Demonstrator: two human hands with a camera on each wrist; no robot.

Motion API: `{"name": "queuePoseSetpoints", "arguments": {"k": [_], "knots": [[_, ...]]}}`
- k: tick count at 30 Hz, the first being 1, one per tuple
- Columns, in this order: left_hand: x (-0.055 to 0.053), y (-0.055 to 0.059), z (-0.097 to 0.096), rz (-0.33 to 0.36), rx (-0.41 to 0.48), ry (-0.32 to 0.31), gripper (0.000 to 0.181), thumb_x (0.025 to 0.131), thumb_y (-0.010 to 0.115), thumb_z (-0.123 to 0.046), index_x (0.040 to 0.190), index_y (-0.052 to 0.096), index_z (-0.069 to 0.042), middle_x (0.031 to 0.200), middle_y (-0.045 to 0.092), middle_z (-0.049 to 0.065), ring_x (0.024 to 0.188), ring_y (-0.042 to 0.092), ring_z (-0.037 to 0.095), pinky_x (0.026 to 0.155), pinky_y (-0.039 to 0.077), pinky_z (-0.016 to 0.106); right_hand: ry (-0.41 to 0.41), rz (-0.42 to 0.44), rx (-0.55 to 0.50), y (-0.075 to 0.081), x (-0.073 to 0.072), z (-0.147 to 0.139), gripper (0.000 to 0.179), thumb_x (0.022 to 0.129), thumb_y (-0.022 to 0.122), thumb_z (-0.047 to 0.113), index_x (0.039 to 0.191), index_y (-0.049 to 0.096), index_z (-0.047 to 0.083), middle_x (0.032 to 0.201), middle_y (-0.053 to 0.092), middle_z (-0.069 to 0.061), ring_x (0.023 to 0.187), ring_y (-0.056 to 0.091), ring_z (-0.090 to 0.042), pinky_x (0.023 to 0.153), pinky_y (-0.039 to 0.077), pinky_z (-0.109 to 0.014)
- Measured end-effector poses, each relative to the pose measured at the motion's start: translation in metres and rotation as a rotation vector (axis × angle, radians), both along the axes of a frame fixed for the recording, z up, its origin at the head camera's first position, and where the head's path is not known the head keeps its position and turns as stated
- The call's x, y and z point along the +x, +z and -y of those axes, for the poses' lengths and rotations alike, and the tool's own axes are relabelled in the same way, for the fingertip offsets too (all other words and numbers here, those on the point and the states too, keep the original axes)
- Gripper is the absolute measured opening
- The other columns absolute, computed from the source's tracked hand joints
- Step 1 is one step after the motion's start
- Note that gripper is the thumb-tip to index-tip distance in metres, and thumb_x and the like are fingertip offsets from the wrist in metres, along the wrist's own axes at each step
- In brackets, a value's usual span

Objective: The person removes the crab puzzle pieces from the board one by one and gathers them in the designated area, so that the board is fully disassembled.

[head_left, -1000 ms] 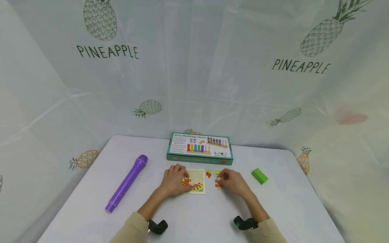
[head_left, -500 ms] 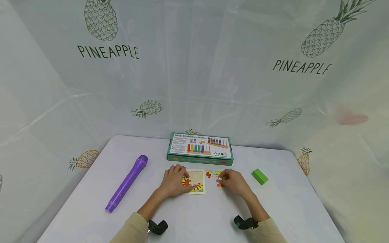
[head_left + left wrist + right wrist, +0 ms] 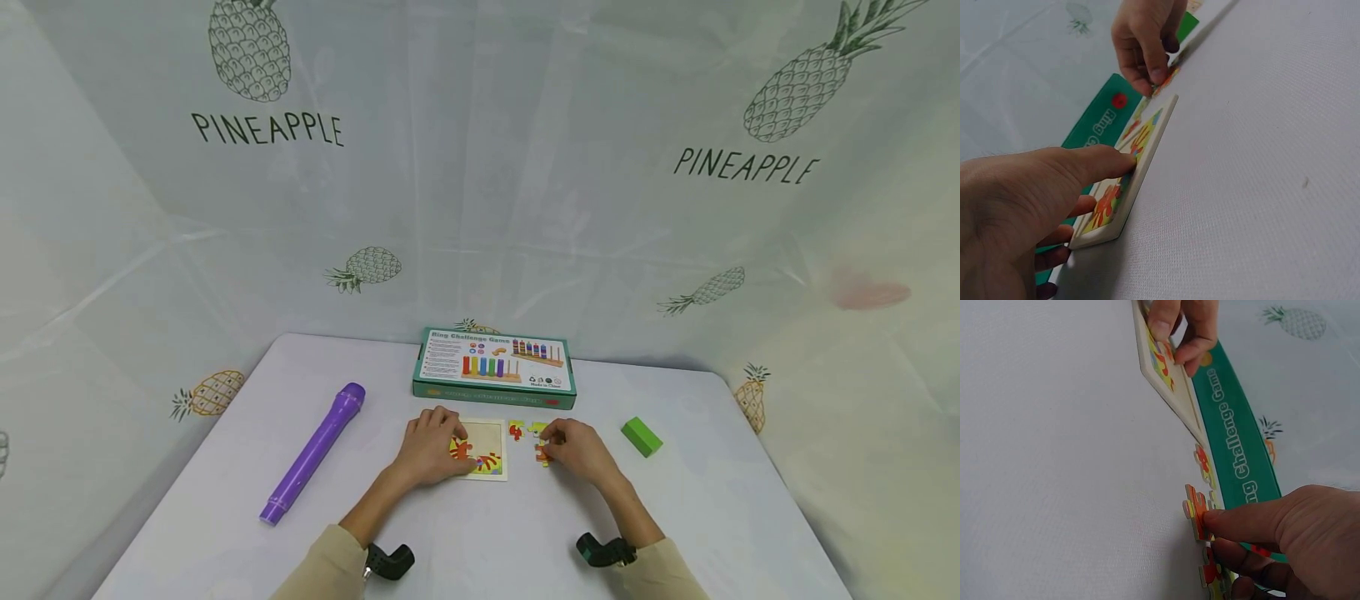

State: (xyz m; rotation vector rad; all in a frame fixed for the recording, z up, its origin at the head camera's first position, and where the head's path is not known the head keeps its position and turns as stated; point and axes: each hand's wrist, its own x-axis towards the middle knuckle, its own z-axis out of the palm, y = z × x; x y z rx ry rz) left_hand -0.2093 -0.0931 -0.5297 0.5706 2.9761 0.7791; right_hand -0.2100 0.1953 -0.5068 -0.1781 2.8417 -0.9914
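My left hand (image 3: 429, 447) lies over the left side of a shallow wooden puzzle tray (image 3: 489, 433). Its thumb presses near the front edge while the fingers reach round the far side, gripping the tray. Red and yellow puzzle pieces (image 3: 489, 463) fill part of the tray along the front and left; bare wood shows in the rest. To the right of the tray, my right hand (image 3: 576, 446) pinches an orange and yellow puzzle piece (image 3: 1196, 512) between thumb and index finger. Loose beside it are a red and yellow piece (image 3: 1202, 464) and another piece (image 3: 1211, 572), partly hidden by the fingers.
Behind the tray lies a green Ring Challenge Game box (image 3: 495, 367). A purple tube-like stick (image 3: 313, 454) lies at the left of the white table (image 3: 480, 542). To the right sits a green block (image 3: 641, 436). A pineapple-print curtain (image 3: 480, 167) hangs behind.
The right hand and its pinched puzzle piece have shifted very slightly right since one second ago. My left hand and the tray stay in place.
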Motion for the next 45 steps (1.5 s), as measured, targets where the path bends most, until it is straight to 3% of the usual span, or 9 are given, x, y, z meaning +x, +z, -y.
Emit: {"name": "queuePoseSetpoints", "arguments": {"k": [13,23,29,38,45], "knots": [[0.0,0.0,0.002,-0.014,-0.006,-0.013,0.045,0.077,0.078,-0.057,0.104,0.063,-0.023,0.123,0.051,0.001,0.121,0.042,0.031,0.103,0.031,0.059,0.004,-0.019,0.012,0.0,0.0,0.002,0.009,0.088,0.074,0.008,0.096,0.071,0.011,0.08,0.059,0.002,0.074,0.052,-0.015,0.064,0.045,-0.03],[-0.005,-0.001,0.009,0.001,-0.041,-0.071,0.037,0.08,0.076,-0.05,0.107,0.063,-0.028,0.131,0.05,0.0,0.124,0.042,0.03,0.102,0.032,0.059,0.015,-0.002,-0.069,0.007,0.0,0.021,0.01,0.09,0.072,0.013,0.101,0.071,0.012,0.084,0.061,0.002,0.075,0.055,-0.015,0.064,0.047,-0.028],[-0.007,0.001,0.013,0.024,-0.046,-0.105,0.034,0.081,0.074,-0.04,0.111,0.064,-0.028,0.135,0.05,0.0,0.125,0.042,0.029,0.104,0.032,0.059,0.096,-0.034,-0.107,0.007,-0.002,0.036,0.009,0.091,0.07,0.01,0.1,0.071,0.009,0.083,0.063,0.002,0.07,0.056,-0.014,0.06,0.048,-0.027],[-0.009,0.0,0.015,0.035,-0.039,-0.099,0.036,0.08,0.076,-0.042,0.112,0.063,-0.03,0.137,0.05,0.002,0.127,0.042,0.031,0.103,0.032,0.06,0.217,-0.017,-0.079,0.003,-0.002,0.073,0.013,0.092,0.071,0.016,0.104,0.073,0.012,0.081,0.06,0.005,0.076,0.053,-0.013,0.069,0.043,-0.029],[-0.005,0.005,0.014,0.041,-0.029,-0.106,0.041,0.079,0.077,-0.038,0.116,0.063,-0.026,0.137,0.05,0.004,0.126,0.042,0.032,0.102,0.032,0.062,0.301,-0.05,-0.026,0.002,-0.001,0.095,0.028,0.09,0.072,0.015,0.117,0.073,0.007,0.077,0.057,0.005,0.069,0.049,-0.01,0.058,0.039,-0.024]]}}
